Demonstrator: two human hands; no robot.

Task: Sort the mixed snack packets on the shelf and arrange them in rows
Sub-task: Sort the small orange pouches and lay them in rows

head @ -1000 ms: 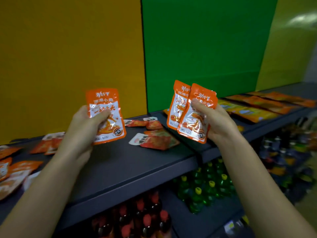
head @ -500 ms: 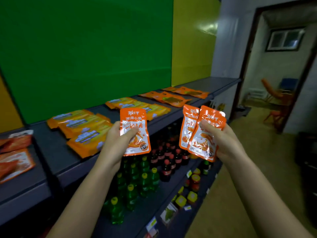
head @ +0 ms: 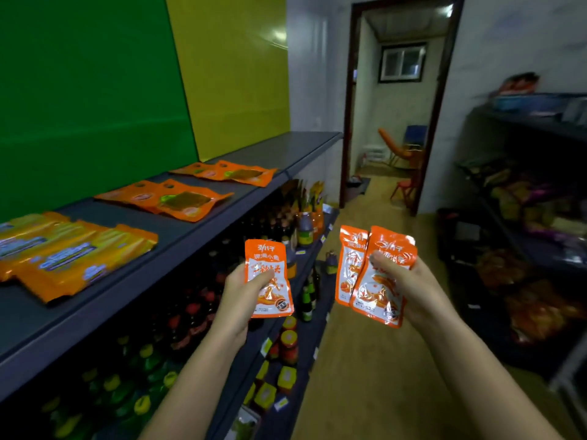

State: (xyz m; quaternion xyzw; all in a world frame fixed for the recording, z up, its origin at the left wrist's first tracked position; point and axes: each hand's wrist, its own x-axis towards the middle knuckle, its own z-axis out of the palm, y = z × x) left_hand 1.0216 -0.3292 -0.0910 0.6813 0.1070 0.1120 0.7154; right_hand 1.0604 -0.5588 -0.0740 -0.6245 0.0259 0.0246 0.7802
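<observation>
My left hand (head: 239, 292) pinches one small orange snack packet (head: 268, 279) upright, thumb across its front. Two more of the same orange packets (head: 374, 276) overlap in my right hand (head: 409, 287), thumb pressed on the front one. Both hands hover in the aisle, off the front edge of the grey top shelf (head: 178, 236). Rows lie on that shelf: long yellow-orange packets (head: 73, 252) at the left, flat orange packets with a window (head: 178, 200) in the middle, more flat orange packets (head: 228, 174) farther along.
The far end of the shelf (head: 286, 147) near the wall is bare. Bottles and jars (head: 286, 341) fill the lower shelves. Another rack of goods (head: 533, 233) stands on the right, and an open doorway (head: 397, 122) lies ahead.
My view has swung right along the shelf, from the loose small packets past the yellow rows toward the doorway. Both hands keep their packets and have dropped lower, off the shelf edge.
</observation>
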